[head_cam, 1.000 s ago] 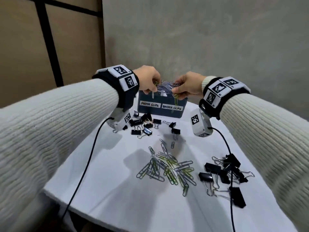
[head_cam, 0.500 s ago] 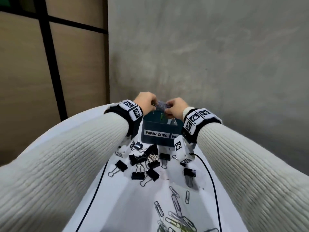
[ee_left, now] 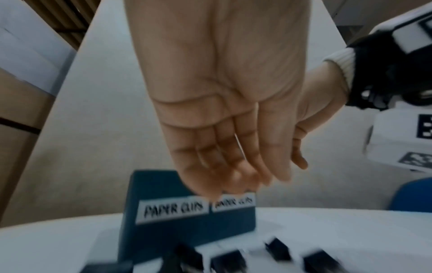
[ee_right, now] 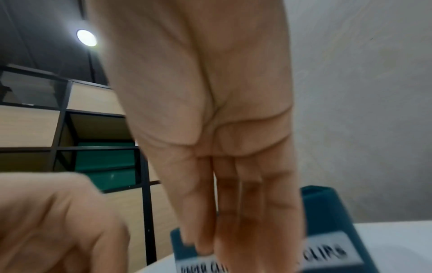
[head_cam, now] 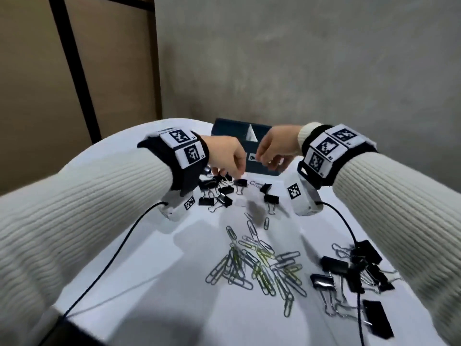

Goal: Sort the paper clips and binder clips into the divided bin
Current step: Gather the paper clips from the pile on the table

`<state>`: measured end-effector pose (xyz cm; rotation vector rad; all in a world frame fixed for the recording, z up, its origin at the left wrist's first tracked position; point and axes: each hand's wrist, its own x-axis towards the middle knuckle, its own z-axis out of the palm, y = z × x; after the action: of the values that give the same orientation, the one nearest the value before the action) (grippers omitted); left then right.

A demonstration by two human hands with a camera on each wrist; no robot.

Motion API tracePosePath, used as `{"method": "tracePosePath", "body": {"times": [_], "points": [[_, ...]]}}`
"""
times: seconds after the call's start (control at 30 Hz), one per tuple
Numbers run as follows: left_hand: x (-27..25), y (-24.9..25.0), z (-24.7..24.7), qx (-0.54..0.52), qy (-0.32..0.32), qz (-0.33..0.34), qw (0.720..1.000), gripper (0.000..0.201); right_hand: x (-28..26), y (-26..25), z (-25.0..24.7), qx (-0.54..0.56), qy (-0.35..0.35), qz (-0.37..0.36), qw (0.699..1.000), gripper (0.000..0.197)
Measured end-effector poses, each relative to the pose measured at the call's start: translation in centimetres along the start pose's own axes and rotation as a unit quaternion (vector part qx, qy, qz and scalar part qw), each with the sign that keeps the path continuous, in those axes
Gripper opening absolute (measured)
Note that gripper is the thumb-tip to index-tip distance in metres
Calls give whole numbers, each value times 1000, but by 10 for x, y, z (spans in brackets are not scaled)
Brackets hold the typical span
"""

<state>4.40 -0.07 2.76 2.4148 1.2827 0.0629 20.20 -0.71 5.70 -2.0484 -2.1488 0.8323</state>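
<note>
The dark blue divided bin (head_cam: pixel 230 127) stands at the table's far edge, labelled PAPER CLIPS (ee_left: pixel 173 209) on the left and binder clips on the right. My left hand (head_cam: pixel 234 171) hangs in front of its left half, fingers relaxed and empty (ee_left: pixel 236 170). Just before the right label my right hand (head_cam: pixel 269 163) hovers with straight fingers (ee_right: pixel 233 218), holding nothing. A heap of silver and green paper clips (head_cam: pixel 259 265) lies mid-table. Black binder clips (head_cam: pixel 222 193) lie under my left hand, with more of them (head_cam: pixel 359 268) at the right.
A white divider (head_cam: pixel 251 133) shows inside the bin. Black cables (head_cam: pixel 109 255) run from both wrist cameras across the white table (head_cam: pixel 139 295). A grey wall stands close behind the bin. The table's curved edge drops off at left and front.
Both hands pinched a bunch of paper clips above the bin before. Now the bunch is gone from them and they have come down in front of the bin, empty.
</note>
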Motion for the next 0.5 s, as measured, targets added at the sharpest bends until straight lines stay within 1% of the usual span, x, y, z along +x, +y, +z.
{"method": "tracePosePath", "body": {"times": [0.03, 0.07, 0.1, 0.17, 0.23, 0.27, 0.33, 0.4, 0.43, 0.47, 0.5], "points": [[-8, 5, 15, 4, -40, -5, 999, 20, -14, 5, 13, -29, -52, 20, 998, 23], [-13, 9, 30, 21, -65, -8, 998, 29, -24, 10, 24, -50, -90, 37, 994, 27], [-18, 15, 45, 47, -83, -8, 995, 39, -35, 16, 37, -60, -107, 47, 991, 31], [-27, 26, 67, 133, -112, 0, 985, 49, -48, 23, 60, -77, -103, 44, 991, 39], [-40, 40, 81, 216, -137, 9, 967, 49, -63, 27, 80, -153, -91, 19, 984, 45], [-48, 45, 85, 236, -149, 7, 960, 49, -72, 29, 89, -206, -98, 3, 974, 44], [-61, 50, 85, 245, -166, -2, 955, 56, -85, 31, 100, -288, -117, -31, 950, 36], [-74, 48, 83, 231, -175, -8, 957, 62, -96, 34, 105, -308, -134, -48, 941, 38], [-80, 47, 82, 211, -176, -8, 962, 61, -102, 36, 106, -294, -138, -54, 944, 42], [-85, 45, 80, 179, -173, -5, 969, 57, -107, 37, 107, -256, -134, -58, 956, 44], [-87, 43, 77, 144, -167, -5, 975, 52, -111, 38, 105, -196, -121, -57, 971, 43]]}}
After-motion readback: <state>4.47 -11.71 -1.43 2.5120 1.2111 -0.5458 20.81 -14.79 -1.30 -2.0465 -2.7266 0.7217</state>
